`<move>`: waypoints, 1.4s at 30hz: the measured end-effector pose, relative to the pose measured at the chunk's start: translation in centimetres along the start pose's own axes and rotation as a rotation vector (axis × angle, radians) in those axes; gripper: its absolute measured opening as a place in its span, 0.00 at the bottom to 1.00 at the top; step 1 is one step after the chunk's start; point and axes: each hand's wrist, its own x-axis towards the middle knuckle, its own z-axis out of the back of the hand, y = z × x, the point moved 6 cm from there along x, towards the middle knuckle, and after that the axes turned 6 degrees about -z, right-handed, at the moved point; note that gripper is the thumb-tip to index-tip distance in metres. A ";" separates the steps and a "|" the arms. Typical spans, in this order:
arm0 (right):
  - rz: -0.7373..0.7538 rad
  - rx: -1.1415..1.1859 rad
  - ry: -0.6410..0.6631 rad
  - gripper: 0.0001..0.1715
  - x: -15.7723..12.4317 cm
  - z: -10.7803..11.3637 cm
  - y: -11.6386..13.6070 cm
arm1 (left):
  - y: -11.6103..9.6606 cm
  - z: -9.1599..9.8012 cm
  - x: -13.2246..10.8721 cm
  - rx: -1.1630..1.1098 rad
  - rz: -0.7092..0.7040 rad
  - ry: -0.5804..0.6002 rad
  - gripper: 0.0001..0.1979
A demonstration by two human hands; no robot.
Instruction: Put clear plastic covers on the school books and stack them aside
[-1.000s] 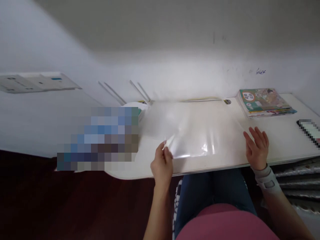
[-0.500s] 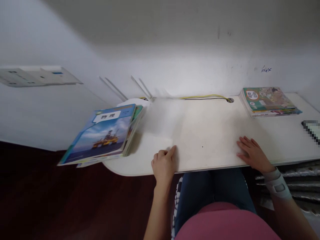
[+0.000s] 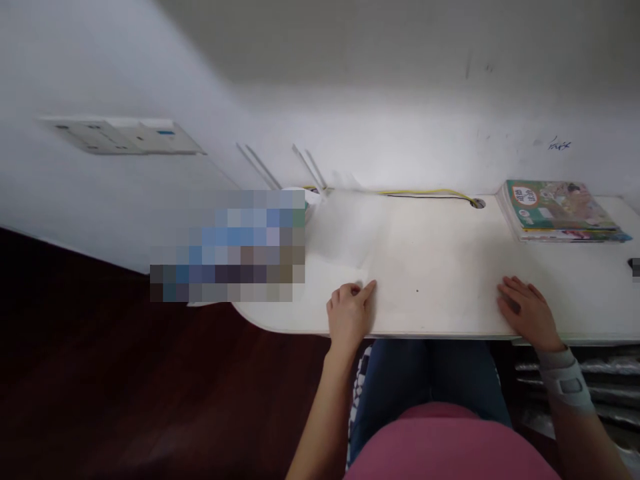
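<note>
My left hand (image 3: 349, 312) rests near the front edge of a white desk (image 3: 440, 267). Its fingers are loosely curled under, the thumb side stretches to the right, and nothing shows in its grip. My right hand (image 3: 530, 312) lies on the desktop farther right, fingers extended and holding nothing. Around that wrist is a grey band (image 3: 567, 383). Left of my left hand, a pile of books (image 3: 240, 247) is mostly covered by pixel blocks. Another book stack (image 3: 565, 210), with a green illustrated cover on top, lies at the back right.
Thin white antennas (image 3: 307, 167) rise at the back left. A yellow cable (image 3: 430, 192) runs along the wall to a round desk hole (image 3: 478, 203). A socket panel (image 3: 125, 135) is on the left wall. Plastic-wrapped items (image 3: 605, 380) sit below the desk at right.
The view has turned left, so desk, books and hands appear farther right. The left books are now pixelated. Both hands stay resting on the desk with little change.
</note>
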 end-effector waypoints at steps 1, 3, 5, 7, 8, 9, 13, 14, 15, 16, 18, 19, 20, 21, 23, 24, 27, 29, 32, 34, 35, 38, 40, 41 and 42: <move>-0.004 -0.002 -0.008 0.19 0.0 0.0 0.0 | 0.0 -0.1 0.0 -0.007 -0.003 -0.006 0.19; 0.005 0.013 -0.012 0.20 0.0 -0.2 -0.1 | 0.1 -0.4 0.0 -0.026 -0.007 -0.027 0.19; 0.012 0.061 -0.018 0.22 -0.1 -0.2 -0.4 | 0.4 -0.4 0.2 -0.083 -0.032 -0.058 0.19; -0.003 0.154 -0.056 0.27 -0.1 0.2 -0.8 | 1.1 0.6 0.9 -0.160 -0.069 -0.125 0.20; -0.027 0.206 -0.088 0.29 -0.2 0.5 -1.2 | 1.6 1.6 1.4 -0.185 -0.085 -0.175 0.20; -0.065 0.251 -0.118 0.31 -0.3 0.8 -1.6 | 2.3 2.9 2.0 -0.193 -0.096 -0.233 0.21; -0.231 0.282 -0.123 0.32 -0.6 1.0 -3.0 | 6.4 9.0 4.8 -0.072 -0.048 -0.397 0.22; -0.245 0.270 -0.107 0.33 -0.6 0.8 -3.0 | 7.7 10.1 5.5 -0.029 -0.003 -0.397 0.22; -0.246 0.257 -0.093 0.34 -0.6 0.7 -3.0 | 9.2 10.8 6.2 0.012 0.059 -0.381 0.22; -0.238 0.243 -0.083 0.35 -0.6 0.5 -2.8 | 10.6 11.0 6.9 0.050 0.129 -0.344 0.21; -0.216 0.213 -0.068 0.36 -0.6 0.2 -2.5 | 13.3 10.2 7.8 0.104 0.263 -0.206 0.22; -0.207 0.201 -0.059 0.36 -0.6 0.1 -2.4 | 14.3 9.4 8.0 0.127 0.312 -0.126 0.24; -0.203 0.192 -0.053 0.36 -0.6 -0.1 -2.4 | 15.0 8.5 8.1 0.154 0.346 -0.059 0.26; -0.206 0.184 -0.044 0.37 -0.6 -0.3 -2.5 | 15.5 7.7 8.1 0.186 0.365 -0.012 0.28; -0.216 0.171 -0.025 0.36 -0.6 -0.7 -2.8 | 15.6 6.6 7.8 0.259 0.374 0.021 0.30; -0.220 0.167 -0.018 0.36 -0.7 -0.8 -3.0 | 15.5 6.2 7.5 0.296 0.373 0.016 0.30; -0.227 0.162 0.003 0.37 -0.9 -1.3 -3.5 | 14.4 6.1 6.2 0.378 0.360 -0.010 0.29; -0.231 0.160 0.015 0.37 -0.9 -1.5 -3.6 | 13.7 6.6 5.1 0.420 0.356 -0.013 0.27; -0.204 0.142 0.017 0.38 -0.9 -1.5 -3.4 | 13.2 7.5 3.4 0.410 0.376 0.059 0.25; -0.173 0.125 0.005 0.38 -0.7 -1.3 -3.2 | 13.2 8.2 2.5 0.358 0.382 0.128 0.23; -0.158 0.118 0.001 0.37 -0.7 -1.3 -3.0 | 13.2 8.5 2.2 0.329 0.384 0.154 0.23; -0.124 0.097 -0.016 0.36 -0.6 -1.1 -2.7 | 13.5 9.8 1.5 0.278 0.394 0.147 0.24; -0.112 0.085 -0.026 0.35 -0.6 -1.0 -2.6 | 13.7 11.0 1.1 0.270 0.423 0.052 0.26; -0.107 0.080 -0.029 0.35 -0.5 -1.0 -2.5 | 13.8 11.6 0.7 0.267 0.447 -0.013 0.26; -0.101 0.076 -0.032 0.34 -0.5 -1.0 -2.5 | 13.8 12.4 0.2 0.263 0.477 -0.084 0.26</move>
